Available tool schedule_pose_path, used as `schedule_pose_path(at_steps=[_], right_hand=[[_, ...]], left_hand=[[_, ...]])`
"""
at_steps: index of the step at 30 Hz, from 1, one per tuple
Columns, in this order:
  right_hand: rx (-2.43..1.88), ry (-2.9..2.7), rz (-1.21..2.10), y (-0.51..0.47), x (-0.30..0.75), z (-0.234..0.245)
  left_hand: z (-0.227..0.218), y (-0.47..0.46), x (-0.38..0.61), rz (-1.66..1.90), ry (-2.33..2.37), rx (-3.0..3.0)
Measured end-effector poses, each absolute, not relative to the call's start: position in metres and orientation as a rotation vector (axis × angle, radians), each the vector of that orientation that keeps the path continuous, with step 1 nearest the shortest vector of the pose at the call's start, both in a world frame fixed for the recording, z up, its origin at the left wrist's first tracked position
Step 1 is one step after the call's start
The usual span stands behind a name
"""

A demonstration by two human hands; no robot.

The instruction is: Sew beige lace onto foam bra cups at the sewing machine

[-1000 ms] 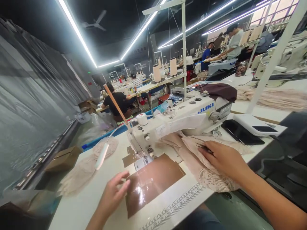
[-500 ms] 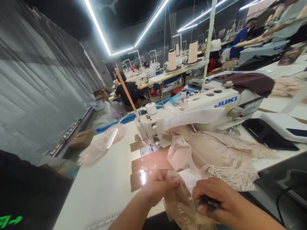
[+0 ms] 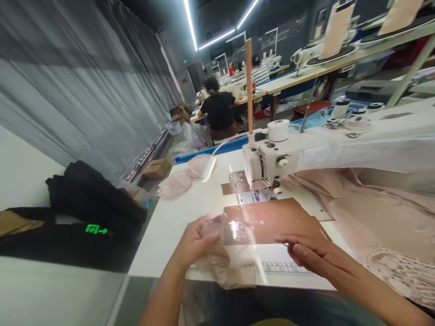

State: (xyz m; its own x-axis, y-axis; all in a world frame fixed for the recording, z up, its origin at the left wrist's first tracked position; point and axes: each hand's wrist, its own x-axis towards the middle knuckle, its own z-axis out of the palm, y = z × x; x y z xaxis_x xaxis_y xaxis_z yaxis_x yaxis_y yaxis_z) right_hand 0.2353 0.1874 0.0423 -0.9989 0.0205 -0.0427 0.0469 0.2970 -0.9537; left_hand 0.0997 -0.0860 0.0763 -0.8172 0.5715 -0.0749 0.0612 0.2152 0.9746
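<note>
My left hand point(image 3: 197, 240) grips a small sheer beige lace piece point(image 3: 220, 267) that hangs over the front edge of the white sewing table point(image 3: 176, 217). My right hand point(image 3: 311, 253) is closed in a pinch on a thin dark tool, probably snips, just right of the piece. Both hands hover above the brown taped patch point(image 3: 272, 219) in front of the needle. The white sewing machine point(image 3: 272, 158) stands behind it, with a heap of beige lace fabric point(image 3: 374, 213) under its arm to the right.
Folded beige lace pieces point(image 3: 180, 181) lie at the table's far left corner. Black clothing point(image 3: 88, 203) sits on a surface to the left. A person in black point(image 3: 219, 111) sits at a table further back. Cardboard boxes point(image 3: 156, 168) lie on the floor by the grey curtain.
The view swung left and down. My hands have moved apart slightly, the left still holding the small lace piece, the right now beside it over the ruler marks.
</note>
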Motion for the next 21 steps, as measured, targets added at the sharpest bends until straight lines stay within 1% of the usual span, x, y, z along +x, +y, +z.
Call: schedule_pose_path(at_steps=[3,9,14,19,21], right_hand=[[-0.104,2.331,-1.859,0.161,0.211,0.055],[-0.337,2.346,-1.796,0.128,0.176,0.057],[-0.335,2.42,-1.812,0.115,0.169,0.052],[-0.357,2.442,-1.864,0.11,0.168,0.055],[-0.331,2.508,-1.804,0.118,0.17,0.055]], left_hand=[[0.072,-0.082,0.102,1.474,2.063,0.679],[0.076,-0.077,0.11,1.511,1.775,0.82],[0.073,-0.077,0.108,1.448,1.745,0.863],[0.071,-0.08,0.1,1.34,1.854,0.97],[0.077,-0.088,0.089,1.239,1.856,0.99]])
